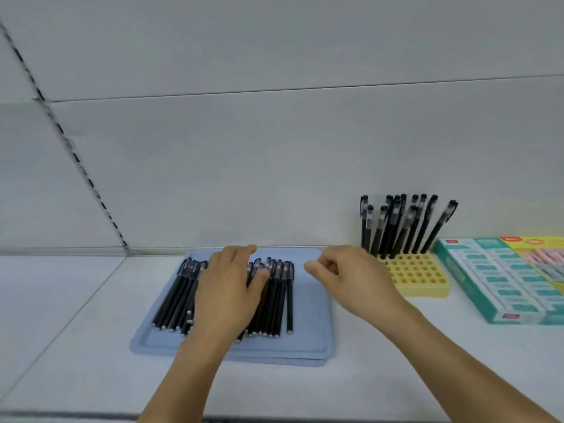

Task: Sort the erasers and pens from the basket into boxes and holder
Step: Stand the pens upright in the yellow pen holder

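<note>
Head view: my left hand [232, 288] flat on pens [276, 296] in blue tray [308, 337], fingers straight, thumb across barrels, likely steadying row. My right hand [345, 276] hovers beside them, fingers loosely curled, holding nothing. Yellow holder [418, 277] just right, back rows filled. Eraser boxes [500, 279] farther right. Nothing blocks path.
</note>
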